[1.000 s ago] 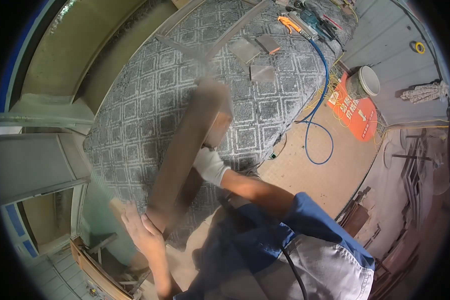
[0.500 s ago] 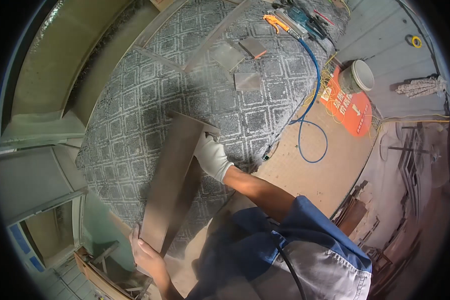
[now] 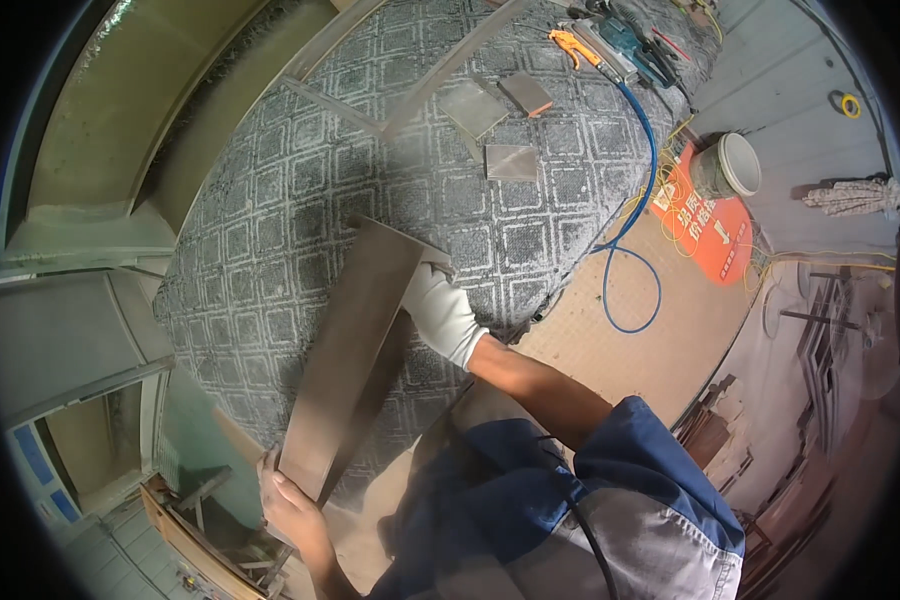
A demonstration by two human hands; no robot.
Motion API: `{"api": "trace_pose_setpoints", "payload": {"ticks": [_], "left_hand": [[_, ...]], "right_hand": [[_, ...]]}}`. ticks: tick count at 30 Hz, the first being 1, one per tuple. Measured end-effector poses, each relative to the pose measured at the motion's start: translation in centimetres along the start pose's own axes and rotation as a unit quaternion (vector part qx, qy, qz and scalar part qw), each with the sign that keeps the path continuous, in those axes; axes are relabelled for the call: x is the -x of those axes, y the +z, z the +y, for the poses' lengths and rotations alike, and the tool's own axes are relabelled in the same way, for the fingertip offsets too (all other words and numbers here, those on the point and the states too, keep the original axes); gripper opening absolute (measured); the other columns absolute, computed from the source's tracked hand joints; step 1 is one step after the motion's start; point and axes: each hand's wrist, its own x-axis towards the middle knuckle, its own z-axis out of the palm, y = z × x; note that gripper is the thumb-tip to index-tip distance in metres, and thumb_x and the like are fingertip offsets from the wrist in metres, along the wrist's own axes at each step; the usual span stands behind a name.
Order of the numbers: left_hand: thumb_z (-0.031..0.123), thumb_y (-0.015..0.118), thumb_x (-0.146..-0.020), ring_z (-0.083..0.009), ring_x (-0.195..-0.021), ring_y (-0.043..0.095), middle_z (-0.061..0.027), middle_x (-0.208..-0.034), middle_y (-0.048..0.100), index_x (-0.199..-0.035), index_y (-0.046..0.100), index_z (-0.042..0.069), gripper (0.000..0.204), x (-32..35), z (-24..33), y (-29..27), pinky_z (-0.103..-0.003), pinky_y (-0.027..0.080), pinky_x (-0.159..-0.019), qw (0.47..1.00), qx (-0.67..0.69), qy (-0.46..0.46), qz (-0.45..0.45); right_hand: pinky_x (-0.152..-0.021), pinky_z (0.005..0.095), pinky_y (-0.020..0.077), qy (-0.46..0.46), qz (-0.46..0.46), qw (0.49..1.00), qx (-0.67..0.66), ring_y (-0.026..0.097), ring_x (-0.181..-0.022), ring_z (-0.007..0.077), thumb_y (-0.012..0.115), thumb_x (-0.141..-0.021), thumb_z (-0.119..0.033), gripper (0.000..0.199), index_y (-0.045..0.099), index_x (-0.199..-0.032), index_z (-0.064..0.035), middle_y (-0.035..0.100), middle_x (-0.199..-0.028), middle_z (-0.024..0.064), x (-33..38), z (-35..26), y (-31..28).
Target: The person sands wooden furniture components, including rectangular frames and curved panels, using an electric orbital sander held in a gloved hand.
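A long grey-brown drawer-like piece with a flat broad face and raised side and end strips lies tilted in front of me, over a patterned grey carpet. My bare left hand grips its near end, thumb on the broad face and fingers around the outer edge. At the far end, my right hand, in a white glove, reaches in against the right side, just under the end strip. Its fingertips are hidden there, so what they hold, if anything, does not show.
Beyond lie several small flat blocks and a grey frame. An orange air gun with a blue hose rests near a teal power tool. A bucket stands on an orange sign at right.
The whole scene has shifted slightly rightward in view. Both hands keep their places on the drawer-like piece; nothing has been let go.
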Motion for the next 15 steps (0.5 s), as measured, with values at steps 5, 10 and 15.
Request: {"api": "trace_pose_setpoints", "payload": {"ticks": [5,10,15], "left_hand": [[0.023,0.033,-0.111,-0.0509,-0.116,0.063,-0.0315,-0.125,0.067,-0.124,0.065,-0.009,0.047,0.1,-0.7,-0.2,-0.053,0.049,-0.101,1.000,-0.006,-0.021,-0.003],[0.021,0.034,-0.111,-0.0502,-0.115,0.064,-0.0307,-0.126,0.067,-0.123,0.067,-0.008,0.045,0.4,-1.3,-0.1,-0.052,0.050,-0.100,1.000,-0.024,-0.019,-0.002],[0.019,0.036,-0.110,-0.0494,-0.111,0.065,-0.0299,-0.124,0.068,-0.123,0.067,-0.008,0.043,0.5,-2.2,-0.2,-0.050,0.051,-0.098,0.997,-0.038,-0.048,-0.048]], "right_hand": [[-0.065,0.0392,0.0587,-0.001,-0.016,1.000,-0.009,0.070,-0.088,0.0285,0.064,-0.100,-0.027,0.035,0.062,-0.134,-0.0349,0.058,-0.106,0.0143,0.7,1.1,-0.3],[-0.086,0.0471,0.0588,0.139,-0.067,0.960,-0.235,0.072,-0.103,0.0419,0.066,-0.090,-0.071,0.072,0.061,-0.124,-0.0081,0.069,-0.115,0.0276,2.0,2.6,-1.9],[-0.079,0.0439,0.0603,0.136,-0.070,0.953,-0.260,0.071,-0.103,0.0366,0.070,-0.093,-0.054,0.063,0.059,-0.131,-0.0045,0.065,-0.117,0.0219,-0.3,3.3,2.2]]}}
